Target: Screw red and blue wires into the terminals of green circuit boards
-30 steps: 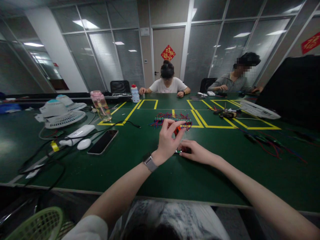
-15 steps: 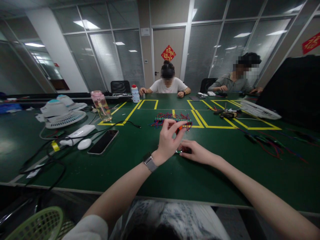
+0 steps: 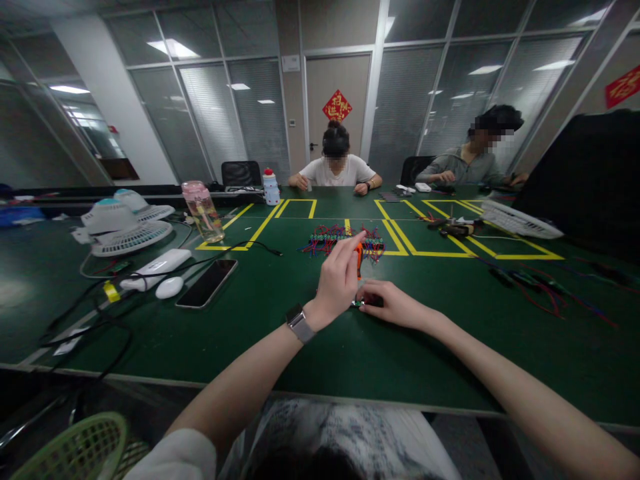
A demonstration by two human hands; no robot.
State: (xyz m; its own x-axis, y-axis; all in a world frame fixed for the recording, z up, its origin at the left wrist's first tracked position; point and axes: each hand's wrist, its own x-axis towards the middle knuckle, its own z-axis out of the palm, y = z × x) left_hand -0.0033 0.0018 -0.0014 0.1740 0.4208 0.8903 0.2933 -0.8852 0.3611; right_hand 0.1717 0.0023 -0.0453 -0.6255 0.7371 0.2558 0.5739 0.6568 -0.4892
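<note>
My left hand (image 3: 336, 283) is raised over the green table (image 3: 280, 333), fingers closed around an orange-handled screwdriver (image 3: 359, 254) held upright, tip down. Its wrist carries a grey watch (image 3: 299, 323). My right hand (image 3: 387, 303) rests on the table just right of it, fingers pinched on a small green component (image 3: 358, 303) under the tool. Behind both hands lies a pile of small green boards with red and blue wires (image 3: 345, 238).
A phone (image 3: 206, 283), white mouse (image 3: 169, 287), white power strip (image 3: 156, 266), black cables (image 3: 95, 313), two fans (image 3: 123, 227) and a pink bottle (image 3: 203, 211) lie at left. Yellow tape boxes (image 3: 450, 230), tools and wires are at right. Two people sit across. A green basket (image 3: 75, 450) is near left.
My left hand has turned a little, bringing the orange screwdriver more upright over the component. The right hand has stayed put. The person opposite has moved a hand.
</note>
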